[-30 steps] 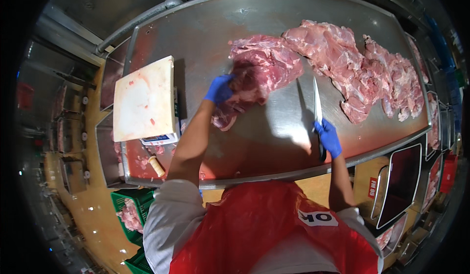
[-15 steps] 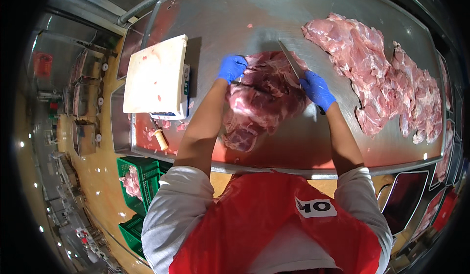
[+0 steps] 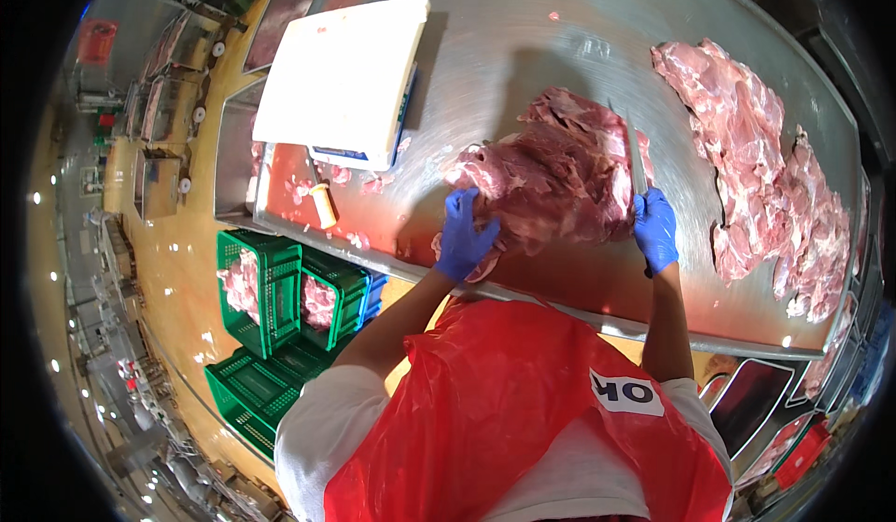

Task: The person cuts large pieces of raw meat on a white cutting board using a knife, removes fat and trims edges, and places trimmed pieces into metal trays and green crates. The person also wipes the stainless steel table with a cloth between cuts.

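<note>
A large piece of raw dark-pink meat (image 3: 560, 181) lies on the steel table in front of me. My left hand (image 3: 467, 237), in a blue glove, touches its near left corner, thumb and fingers apart. At the right edge of the meat, my gloved right hand (image 3: 657, 230) is closed round the handle of a knife (image 3: 637, 153). The blade points away from me, along the meat's right side. Most of the handle is hidden in the glove.
Further right lies a long heap of raw meat (image 3: 742, 149). A scale with a white board (image 3: 341, 79) stands at the left, near a tool with a pale handle (image 3: 323, 205) and small scraps. Green crates (image 3: 280, 298), some holding meat, stand below the table's left edge (image 3: 411, 267).
My left hand has moved from the meat's far left side to its near corner. The meat is spread differently. The knife now points straighter ahead, and the whole view has shifted.
</note>
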A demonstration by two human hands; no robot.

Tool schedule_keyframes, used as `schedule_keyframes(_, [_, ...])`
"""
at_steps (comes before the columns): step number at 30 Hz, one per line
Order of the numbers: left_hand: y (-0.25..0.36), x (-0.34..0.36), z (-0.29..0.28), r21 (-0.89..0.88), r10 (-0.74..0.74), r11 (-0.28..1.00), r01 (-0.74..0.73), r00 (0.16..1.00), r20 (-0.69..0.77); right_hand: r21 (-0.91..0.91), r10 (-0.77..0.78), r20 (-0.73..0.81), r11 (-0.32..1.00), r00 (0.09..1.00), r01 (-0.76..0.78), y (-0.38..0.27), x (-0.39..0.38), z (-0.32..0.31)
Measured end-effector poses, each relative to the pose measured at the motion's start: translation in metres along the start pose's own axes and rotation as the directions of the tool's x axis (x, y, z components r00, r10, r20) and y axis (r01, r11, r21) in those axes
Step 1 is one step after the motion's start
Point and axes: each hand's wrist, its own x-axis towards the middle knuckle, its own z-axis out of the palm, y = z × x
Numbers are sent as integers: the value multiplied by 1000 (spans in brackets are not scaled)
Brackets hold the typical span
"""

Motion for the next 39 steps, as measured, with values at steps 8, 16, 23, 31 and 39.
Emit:
schedule_keyframes(8, [-15, 63, -22, -241, -120, 955, 171, 969, 214, 433, 109, 118, 889, 987, -150, -115, -53, 13])
schedule_keyframes(16, [-16, 96, -21, -289, -200, 899, 330, 895, 400, 304, -316, 100, 913, 944, 273, -152, -92, 142])
schedule_keyframes(23, [-37, 117, -11, -285, -4, 952, 106, 941, 337, 262, -297, 338, 941, 893, 214, -216, 15, 131])
schedule_keyframes(31, [-78, 90, -32, -553, -395, 633, 541, 841, 371, -75, -126, 659, 970, 742, 231, -141, -126, 58])
schedule_keyframes(39, [-144, 36, -34, -40, 85, 996, -83, 995, 46, -55, -180, 489, 970, 854, 236, -188, -107, 71])
